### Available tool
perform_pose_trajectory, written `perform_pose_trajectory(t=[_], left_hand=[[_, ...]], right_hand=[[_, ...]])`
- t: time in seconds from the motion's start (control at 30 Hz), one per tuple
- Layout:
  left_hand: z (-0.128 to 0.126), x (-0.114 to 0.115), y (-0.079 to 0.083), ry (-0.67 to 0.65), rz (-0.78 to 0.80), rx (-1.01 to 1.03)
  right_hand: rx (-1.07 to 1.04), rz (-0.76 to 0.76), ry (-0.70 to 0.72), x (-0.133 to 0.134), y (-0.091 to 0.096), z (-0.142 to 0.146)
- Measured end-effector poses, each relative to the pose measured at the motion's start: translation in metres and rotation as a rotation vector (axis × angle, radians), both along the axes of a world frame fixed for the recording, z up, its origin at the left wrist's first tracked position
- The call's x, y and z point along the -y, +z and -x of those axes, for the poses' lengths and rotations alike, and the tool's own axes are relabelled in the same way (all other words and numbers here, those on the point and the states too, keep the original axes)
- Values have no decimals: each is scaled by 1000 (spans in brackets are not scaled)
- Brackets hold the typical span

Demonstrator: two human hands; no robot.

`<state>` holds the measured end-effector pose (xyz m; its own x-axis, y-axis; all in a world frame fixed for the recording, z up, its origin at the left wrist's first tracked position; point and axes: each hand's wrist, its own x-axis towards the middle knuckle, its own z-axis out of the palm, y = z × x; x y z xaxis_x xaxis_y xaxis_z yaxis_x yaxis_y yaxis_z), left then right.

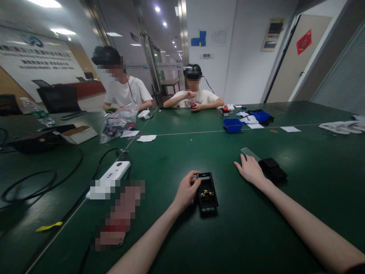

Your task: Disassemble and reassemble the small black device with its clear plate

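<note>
A small black rectangular case (207,191) with a brass-coloured part inside lies on the green table (182,152) in front of me. My left hand (186,189) curls around its left edge and holds it. My right hand (250,169) rests flat on the table to the right, fingers stretched out, holding nothing. It lies beside a black block-shaped part (273,169) and a thin clear strip (250,153).
A white power strip (111,177) with black cables lies at the left. A plastic bag (118,123), a cardboard box (79,134), blue trays (233,124) and paper slips stand farther back. Two people sit at the far side, one handling a small red object.
</note>
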<state>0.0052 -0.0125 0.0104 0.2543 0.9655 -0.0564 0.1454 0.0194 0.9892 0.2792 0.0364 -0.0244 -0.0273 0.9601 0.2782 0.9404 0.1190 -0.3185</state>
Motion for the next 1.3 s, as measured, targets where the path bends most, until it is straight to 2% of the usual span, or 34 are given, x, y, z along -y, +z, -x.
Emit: perform_pose_trajectory(t=[0.1,0.2,0.4,0.53,0.67,0.8,0.9,1.0,1.07,1.23,1.3], left_hand=[[1,0,-1,-6,-9,1],[1,0,-3,-14,-23,-15],[0,-2,-8,0,-53,-30],[1,-4,-11,-1,-87,-75],[1,-4,-10,-25,-109,-127],[2,-4,-9,-49,-131,-165],[2,-3,-10,-53,-140,-176],[1,-3,-11,-52,-139,-172],[0,-3,-11,-54,-142,-176],[0,-3,-12,-55,-169,-188],[0,-3,-13,-63,-177,-185]], right_hand=[[61,21,33,6,3,11],[141,20,80,19,10,34],[171,13,317,51,26,76],[130,-10,305,52,25,76],[183,36,294,46,24,69],[303,75,354,46,33,70],[286,127,334,46,41,67],[129,150,303,42,47,60],[-87,164,319,40,50,57],[-975,285,282,42,55,72],[-1237,330,272,47,56,85]])
